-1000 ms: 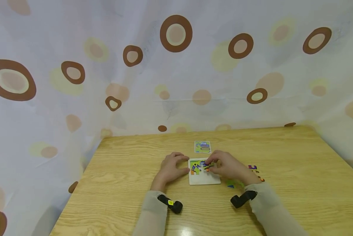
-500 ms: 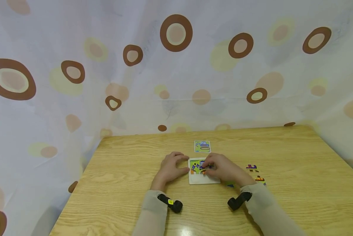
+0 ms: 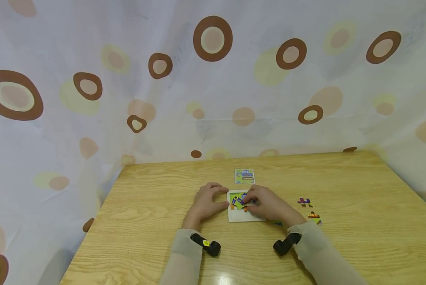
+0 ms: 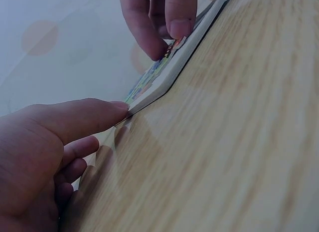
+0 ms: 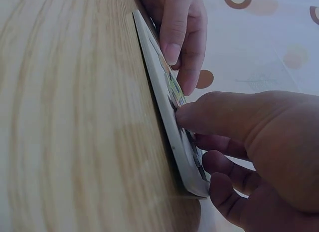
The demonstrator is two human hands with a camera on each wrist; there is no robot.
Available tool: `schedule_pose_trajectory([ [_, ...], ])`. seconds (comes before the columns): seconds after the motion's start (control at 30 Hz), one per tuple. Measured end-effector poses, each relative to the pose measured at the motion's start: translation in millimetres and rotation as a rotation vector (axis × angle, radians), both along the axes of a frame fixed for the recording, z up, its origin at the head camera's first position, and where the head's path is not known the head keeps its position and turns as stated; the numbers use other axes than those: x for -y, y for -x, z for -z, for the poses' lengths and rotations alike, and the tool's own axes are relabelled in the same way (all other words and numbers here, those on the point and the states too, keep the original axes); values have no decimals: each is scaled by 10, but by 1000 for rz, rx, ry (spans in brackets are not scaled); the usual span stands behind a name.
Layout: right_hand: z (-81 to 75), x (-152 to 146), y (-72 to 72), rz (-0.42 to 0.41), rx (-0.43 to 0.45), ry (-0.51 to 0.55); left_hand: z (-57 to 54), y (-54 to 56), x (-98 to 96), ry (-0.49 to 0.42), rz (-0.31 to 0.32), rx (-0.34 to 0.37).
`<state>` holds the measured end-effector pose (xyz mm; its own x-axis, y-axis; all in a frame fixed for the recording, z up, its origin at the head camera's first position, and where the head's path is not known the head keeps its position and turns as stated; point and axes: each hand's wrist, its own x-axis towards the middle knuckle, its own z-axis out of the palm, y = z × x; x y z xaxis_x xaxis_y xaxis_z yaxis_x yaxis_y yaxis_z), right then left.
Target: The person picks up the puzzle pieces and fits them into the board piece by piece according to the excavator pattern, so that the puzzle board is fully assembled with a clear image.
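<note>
A white puzzle tray (image 3: 238,217) lies on the table, its upper left filled with joined pieces (image 3: 236,201) of a colourful vehicle picture. My left hand (image 3: 206,204) touches the tray's left side; in the left wrist view its thumb (image 4: 94,115) reaches the corner with the finger straight along it. Over the middle of the tray, my right hand (image 3: 269,202) pinches a small puzzle piece (image 3: 246,209) with some orange on it, right against the joined pieces. The right thumb and fingers hide most of that piece and the tray's right part.
A picture card (image 3: 244,176) of the vehicle lies behind the tray. To the right lie loose puzzle pieces, one purple (image 3: 304,202) and one orange and green (image 3: 314,217). Another blue-green piece (image 3: 278,223) shows partly below the right wrist. A patterned curtain (image 3: 213,87) hangs behind the table.
My right hand has moved left and slightly toward me over the tray, bringing the piece against the joined ones. Loose pieces at right came out from behind the forearm. The left hand stays put.
</note>
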<state>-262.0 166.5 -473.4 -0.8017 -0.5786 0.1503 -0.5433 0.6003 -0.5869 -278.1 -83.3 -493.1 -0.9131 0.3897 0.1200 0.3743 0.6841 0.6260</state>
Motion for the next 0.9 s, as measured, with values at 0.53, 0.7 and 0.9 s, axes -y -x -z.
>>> schedule_pose_trajectory([
  [0.53, -21, 42, 17, -2, 0, 10, -19, 6, 40, 3, -13, -5],
  [0.7, -43, 38, 4, 35, 31, 7, -37, 9, 20, -5, -10, -4],
  [0.9, -62, 40, -22, 53, 57, -20, -16, -9, -6, -6, -14, 8],
])
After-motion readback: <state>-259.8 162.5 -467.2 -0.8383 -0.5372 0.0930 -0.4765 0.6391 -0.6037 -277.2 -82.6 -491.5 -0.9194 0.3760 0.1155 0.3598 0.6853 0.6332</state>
